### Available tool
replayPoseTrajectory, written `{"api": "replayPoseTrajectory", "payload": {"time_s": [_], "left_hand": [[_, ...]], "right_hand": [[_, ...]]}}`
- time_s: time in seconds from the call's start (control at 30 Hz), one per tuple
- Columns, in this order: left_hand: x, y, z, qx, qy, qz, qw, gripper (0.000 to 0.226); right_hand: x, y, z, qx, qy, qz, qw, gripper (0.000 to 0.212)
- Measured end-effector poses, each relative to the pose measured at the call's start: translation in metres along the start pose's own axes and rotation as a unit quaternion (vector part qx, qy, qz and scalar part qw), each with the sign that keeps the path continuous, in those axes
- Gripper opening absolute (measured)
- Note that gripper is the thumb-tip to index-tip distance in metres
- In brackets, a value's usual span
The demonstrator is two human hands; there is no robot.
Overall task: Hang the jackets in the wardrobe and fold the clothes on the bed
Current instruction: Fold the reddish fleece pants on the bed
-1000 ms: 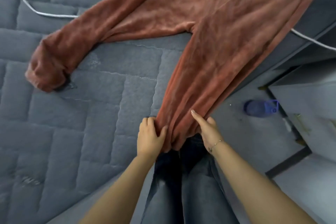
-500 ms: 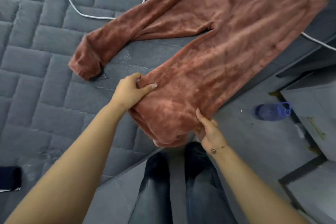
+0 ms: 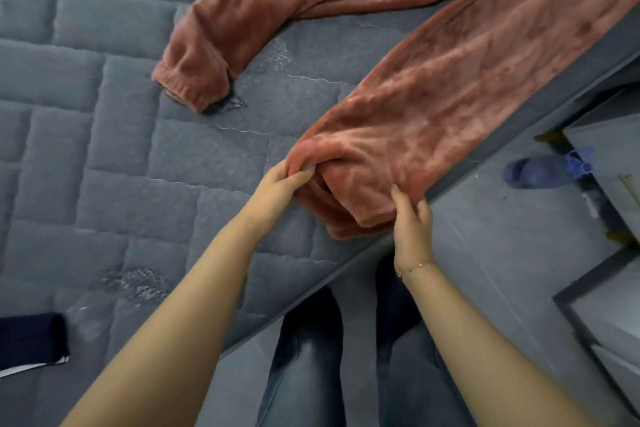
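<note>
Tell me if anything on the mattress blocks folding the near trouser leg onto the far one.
Nothing visible does. Both hands, left and right, grip the near cuff of the rust-brown fleece trousers; only bare grey quilted mattress lies between the legs.

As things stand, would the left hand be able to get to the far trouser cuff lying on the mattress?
Probably yes, but only after letting go: the left hand grips the near leg of the rust fleece trousers. Bare mattress lies between it and the far cuff.

Soft even daylight, slight wide-angle warp
</note>
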State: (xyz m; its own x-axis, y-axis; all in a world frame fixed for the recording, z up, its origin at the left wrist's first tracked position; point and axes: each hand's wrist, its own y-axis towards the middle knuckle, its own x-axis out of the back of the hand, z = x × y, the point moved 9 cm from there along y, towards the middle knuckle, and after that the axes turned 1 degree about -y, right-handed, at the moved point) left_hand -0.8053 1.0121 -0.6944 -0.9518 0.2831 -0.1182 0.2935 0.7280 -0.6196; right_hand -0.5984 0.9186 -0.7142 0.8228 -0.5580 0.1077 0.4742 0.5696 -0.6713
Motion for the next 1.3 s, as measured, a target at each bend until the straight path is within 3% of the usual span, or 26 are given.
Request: {"api": "replayPoseTrajectory", "payload": {"time_s": [0.1, 0.17, 0.23, 0.3, 0.37, 0.4, 0.43, 0.5, 0.53, 0.63, 0.73, 0.87, 1.03, 1.13, 1.3], "left_hand": [[0.028, -0.016, -0.027, -0.021, 0.013, -0.032, 0.999, 0.009], [0.061, -0.022, -0.036, -0.008, 0.137, -0.061, 0.989, 0.029], [0.096, -0.025, -0.025, 0.059, 0.300, -0.059, 0.950, 0.043], [0.120, -0.034, 0.001, 0.147, 0.438, -0.009, 0.887, 0.046], [0.129, -0.046, 0.034, 0.202, 0.486, 0.037, 0.850, 0.043], [0.130, -0.051, 0.046, 0.203, 0.477, 0.042, 0.854, 0.042], [0.132, -0.055, 0.053, 0.193, 0.430, 0.029, 0.882, 0.043], [0.139, -0.064, 0.058, 0.159, 0.225, -0.018, 0.961, 0.039], [0.144, -0.069, 0.059, 0.145, 0.113, -0.041, 0.982, 0.034], [0.170, -0.086, 0.073, 0.135, -0.058, -0.161, 0.976, 0.017], [0.181, -0.099, 0.095, 0.149, -0.004, -0.266, 0.952, 0.016], [0.179, -0.111, 0.114, 0.157, 0.027, -0.325, 0.932, 0.016], [0.173, -0.123, 0.055, 0.030, 0.144, -0.418, 0.896, 0.029], [0.162, -0.106, 0.018, 0.013, 0.095, -0.407, 0.908, 0.027], [0.156, -0.043, -0.046, 0.017, -0.014, -0.365, 0.931, 0.037]], "right_hand": [[-0.008, -0.023, -0.006, -0.043, 0.080, -0.028, 0.995, 0.029], [-0.021, -0.035, -0.017, -0.085, 0.100, -0.022, 0.991, 0.023], [-0.034, -0.044, -0.034, -0.125, 0.108, -0.015, 0.986, 0.013], [-0.046, -0.049, -0.054, -0.163, 0.110, 0.002, 0.980, 0.009], [-0.059, -0.051, -0.072, -0.185, 0.084, 0.042, 0.978, 0.014], [-0.064, -0.050, -0.078, -0.184, 0.059, 0.063, 0.979, 0.020], [-0.069, -0.050, -0.082, -0.180, 0.034, 0.081, 0.980, 0.026], [-0.080, -0.054, -0.086, -0.178, 0.006, 0.113, 0.978, 0.031], [-0.085, -0.058, -0.088, -0.183, 0.010, 0.125, 0.975, 0.030], [-0.095, -0.073, -0.093, -0.197, -0.002, 0.135, 0.971, 0.022], [-0.089, -0.084, -0.108, -0.231, -0.052, 0.116, 0.965, 0.016], [-0.083, -0.088, -0.112, -0.225, -0.117, 0.092, 0.963, 0.009], [-0.066, -0.091, -0.074, -0.168, -0.261, 0.044, 0.950, 0.031], [-0.069, -0.081, -0.019, -0.070, -0.270, 0.044, 0.959, 0.013], [-0.144, -0.023, 0.062, -0.025, -0.274, 0.170, 0.946, 0.006]]}}
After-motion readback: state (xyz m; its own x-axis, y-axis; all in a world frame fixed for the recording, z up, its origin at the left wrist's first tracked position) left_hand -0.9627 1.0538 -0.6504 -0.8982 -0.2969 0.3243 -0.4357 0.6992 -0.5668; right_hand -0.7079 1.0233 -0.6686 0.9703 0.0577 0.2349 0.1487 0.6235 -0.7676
